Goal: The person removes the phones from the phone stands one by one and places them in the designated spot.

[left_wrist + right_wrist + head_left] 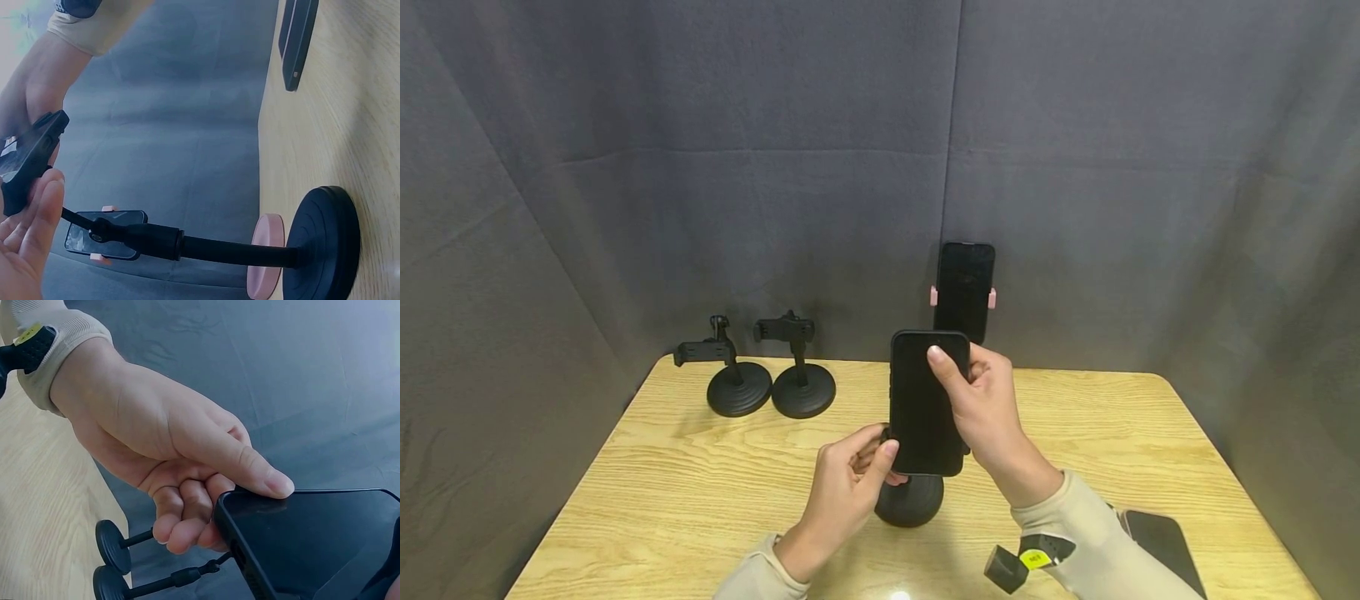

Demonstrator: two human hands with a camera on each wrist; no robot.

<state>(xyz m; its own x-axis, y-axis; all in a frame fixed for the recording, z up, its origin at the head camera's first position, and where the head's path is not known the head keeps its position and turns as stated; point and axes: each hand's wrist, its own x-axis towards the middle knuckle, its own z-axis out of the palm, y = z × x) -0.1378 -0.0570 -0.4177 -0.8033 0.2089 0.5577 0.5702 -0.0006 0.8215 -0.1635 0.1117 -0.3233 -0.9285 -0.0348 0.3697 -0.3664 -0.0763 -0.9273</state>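
A black smartphone (925, 400) is held upright before a black phone stand, whose round base (910, 502) rests on the table below it. My right hand (992, 408) grips the phone's upper right edge, thumb on the screen and fingers behind. At the lower left edge my left hand (850, 479) pinches the stand's black clamp, its thumb close beside the phone's side. The left wrist view shows the stand's stem (237, 251) rising to the clamp behind the phone. Most of the clamp is hidden by the phone and fingers.
Behind stands a pink-clamped holder bearing another phone (964, 287); its pink base (265, 256) shows in the left wrist view. Two black phone stands (737, 390) are at the back left. A dark phone (1165, 542) lies front right, partly under the right sleeve. Grey curtains (760, 167) enclose the table.
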